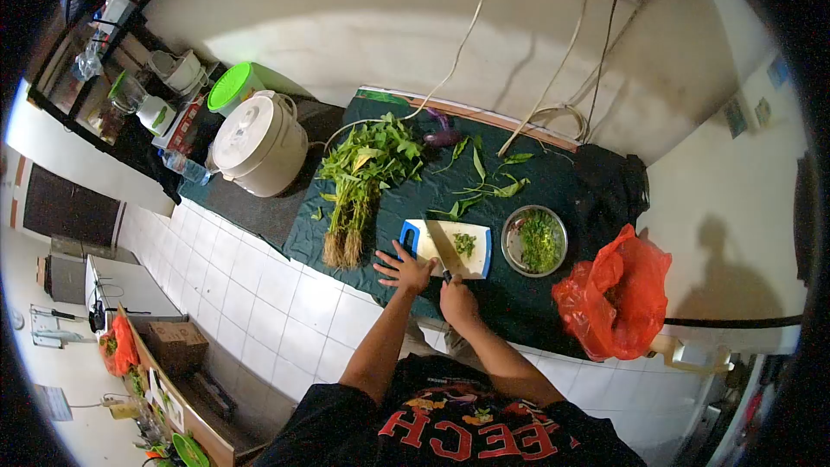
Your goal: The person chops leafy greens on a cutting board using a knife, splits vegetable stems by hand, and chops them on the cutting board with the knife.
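My right hand (458,301) is closed round the dark handle of a knife (443,244), whose blade lies across the white cutting board (424,244) with blue edges. Chopped greens (464,245) sit on the board, right of the blade. My left hand (406,270) has its fingers spread at the board's lower left corner and holds nothing. A steel bowl (507,261) with cut greens (540,240) stands right of the board. Left of the board lies a large bunch of leafy greens (367,160) with roots toward me.
Loose leaves (478,164) and a purple eggplant (443,137) lie behind the board on the dark green cloth (406,207). A red plastic bag (618,294) stands at the right edge. A white rice cooker (259,143) and a green-lidded container (232,88) stand left. Cords hang behind.
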Demonstrator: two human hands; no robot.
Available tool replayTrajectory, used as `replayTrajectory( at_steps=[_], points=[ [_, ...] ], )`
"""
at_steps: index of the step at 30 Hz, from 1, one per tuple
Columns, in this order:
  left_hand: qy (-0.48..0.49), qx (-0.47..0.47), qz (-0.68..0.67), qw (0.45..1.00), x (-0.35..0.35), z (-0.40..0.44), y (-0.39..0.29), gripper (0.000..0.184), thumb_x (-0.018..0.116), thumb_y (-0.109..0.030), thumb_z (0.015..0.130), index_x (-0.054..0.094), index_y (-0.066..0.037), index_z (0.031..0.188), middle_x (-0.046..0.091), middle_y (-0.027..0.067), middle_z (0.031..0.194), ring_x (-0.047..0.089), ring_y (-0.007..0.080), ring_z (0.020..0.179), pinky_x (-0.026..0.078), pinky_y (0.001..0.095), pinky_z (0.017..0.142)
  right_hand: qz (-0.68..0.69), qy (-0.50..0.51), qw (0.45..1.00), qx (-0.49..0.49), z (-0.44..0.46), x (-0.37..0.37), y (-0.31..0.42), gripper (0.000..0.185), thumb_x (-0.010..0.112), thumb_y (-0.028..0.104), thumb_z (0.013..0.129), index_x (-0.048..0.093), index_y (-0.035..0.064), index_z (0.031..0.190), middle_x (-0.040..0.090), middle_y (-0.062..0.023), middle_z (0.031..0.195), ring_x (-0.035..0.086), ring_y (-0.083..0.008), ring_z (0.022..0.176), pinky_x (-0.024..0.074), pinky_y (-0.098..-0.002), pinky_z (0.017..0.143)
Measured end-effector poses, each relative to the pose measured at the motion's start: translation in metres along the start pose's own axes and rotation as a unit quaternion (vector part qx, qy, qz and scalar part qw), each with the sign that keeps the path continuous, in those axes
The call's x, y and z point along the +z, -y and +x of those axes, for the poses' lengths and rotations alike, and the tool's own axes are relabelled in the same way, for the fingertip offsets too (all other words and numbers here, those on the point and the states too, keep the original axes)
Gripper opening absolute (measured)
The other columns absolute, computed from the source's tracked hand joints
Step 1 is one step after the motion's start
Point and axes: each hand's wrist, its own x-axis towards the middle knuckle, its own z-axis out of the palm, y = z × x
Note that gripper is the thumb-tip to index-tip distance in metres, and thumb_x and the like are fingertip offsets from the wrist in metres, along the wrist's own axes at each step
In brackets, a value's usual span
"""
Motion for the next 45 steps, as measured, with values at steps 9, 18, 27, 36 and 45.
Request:
replayTrajectory(
  at_steps=[9,18,27,36,45],
  points=[
    [-0.023,0.028,0.009,0.999,0.001,-0.002,0.004,0.126,0.073,-0.067,0.073,-0.007,-0.018,0.158,-0.029,0.0298,0.155,-0.028,0.0552,0.139,-0.007,0.0777,0.102,-0.003,-0.029,1.000,-0.011,-0.005,0.009,-0.014,0.041,0.049,0.029,0.100,0.049,-0.0103,0.111,0.067,-0.0277,0.077,0.068,-0.0441,0.074,0.0555,-0.0514,0.065],
    [-0.190,0.307,0.010,0.933,0.003,-0.021,-0.014,0.064,0.073,-0.037,0.080,0.052,-0.014,0.135,0.024,0.0217,0.153,0.019,0.0446,0.143,0.018,0.0662,0.107,-0.061,-0.038,0.997,-0.035,-0.028,-0.027,-0.067,0.037,0.050,0.032,0.099,0.049,-0.0040,0.108,0.065,-0.0251,0.072,0.066,-0.0444,0.067,0.0540,-0.0529,0.059],
    [-0.135,0.465,0.008,0.875,-0.028,0.043,-0.085,0.024,0.059,-0.008,0.084,0.069,-0.009,0.106,0.062,0.0157,0.113,0.059,0.0380,0.103,0.048,0.0469,0.088,-0.065,-0.079,0.994,-0.028,-0.044,-0.064,-0.086,0.036,0.051,0.036,0.099,0.053,0.0002,0.105,0.065,-0.0225,0.075,0.067,-0.0416,0.067,0.0539,-0.0514,0.060],
    [0.013,0.422,0.097,0.902,-0.021,0.088,-0.135,0.027,0.068,-0.023,0.083,0.071,-0.007,0.105,0.071,0.0153,0.096,0.067,0.0375,0.092,0.053,0.0465,0.079,-0.026,-0.047,0.999,-0.003,-0.065,-0.063,-0.110,0.038,0.053,0.039,0.098,0.055,0.0017,0.105,0.067,-0.0238,0.082,0.066,-0.0433,0.072,0.0534,-0.0525,0.062],
    [0.103,0.269,-0.269,0.919,-0.053,0.074,-0.088,0.031,0.059,-0.007,0.087,0.063,0.002,0.117,0.068,0.0102,0.100,0.066,0.0194,0.082,0.053,0.0317,0.075,0.017,-0.136,0.990,0.014,-0.040,-0.049,-0.127,0.038,0.053,0.030,0.098,0.053,-0.0036,0.115,0.065,-0.0263,0.089,0.065,-0.0455,0.078,0.0529,-0.0521,0.069]
  ],
)
